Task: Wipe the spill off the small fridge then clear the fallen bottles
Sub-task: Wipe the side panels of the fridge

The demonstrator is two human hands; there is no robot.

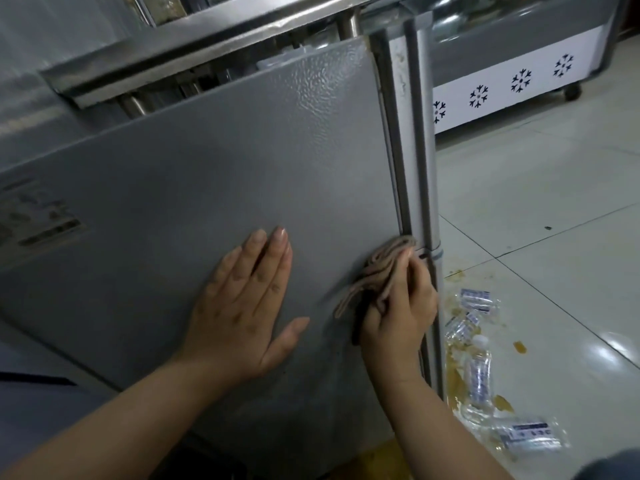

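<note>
Fridge (214, 188) panel feels stiff under our flat left hand (242, 306); right hand (398, 306) bunches the soft cloth (377, 268) at its edge. Bottles (479, 372) beside it look light, slippery.

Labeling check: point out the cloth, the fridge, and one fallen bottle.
cloth (381, 268), head view, on its bunched middle above the right hand.
fridge (207, 168), head view, on the bare grey side panel.
bottle (479, 375), head view, on its label, lying on the floor.

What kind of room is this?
Probably a shop or food-service kitchen: a display freezer with snowflake marks, a steel counter, and a small grey fridge on a tiled floor.
</note>
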